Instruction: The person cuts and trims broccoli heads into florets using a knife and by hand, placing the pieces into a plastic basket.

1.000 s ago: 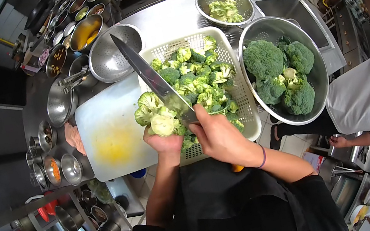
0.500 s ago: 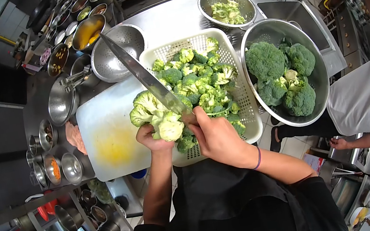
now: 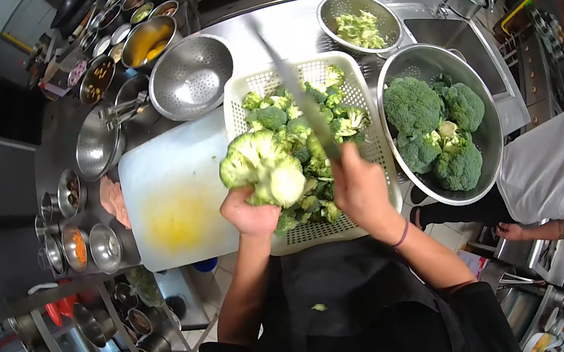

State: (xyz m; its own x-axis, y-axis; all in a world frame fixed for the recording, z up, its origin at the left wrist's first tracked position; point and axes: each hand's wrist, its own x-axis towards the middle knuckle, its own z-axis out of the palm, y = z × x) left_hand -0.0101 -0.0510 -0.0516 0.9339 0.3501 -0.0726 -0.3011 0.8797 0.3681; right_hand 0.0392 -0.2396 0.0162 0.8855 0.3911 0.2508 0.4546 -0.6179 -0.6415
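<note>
**Head View: Broccoli [image 3: 248, 155] and Knife [image 3: 295, 91] Held at the Basket [image 3: 381, 151]**

From where I stand, the left hand [image 3: 249, 212] grips the broccoli from below and to its left. Its fingers are closed around the stalk side, partly hidden by the piece. The pale cut stem end faces up, toward the wearer. The piece is positioned over the near left part of the basket.

The right hand [image 3: 362, 188] holds the knife, fingers wrapped around the handle, which is mostly concealed. The blade, blurred, points away from the wearer, over the basket and apart from the held broccoli.

Cut florets [image 3: 272, 117] fill much of the white perforated basket. A board [image 3: 166, 162] with a yellow stain lies to its left, and a colander [image 3: 192, 75] stands beyond the board. At the far right, a second colander [image 3: 324, 21] contains pale green trimmings [image 3: 358, 30]. A metal bowl [image 3: 493, 139] to the right of the basket holds whole heads [image 3: 411, 104].

A small green scrap [image 3: 318, 307] shows against the black apron [image 3: 360, 279]; I cannot tell whether it is falling or resting. Another person [image 3: 558, 157] in a white shirt stands at right.
</note>
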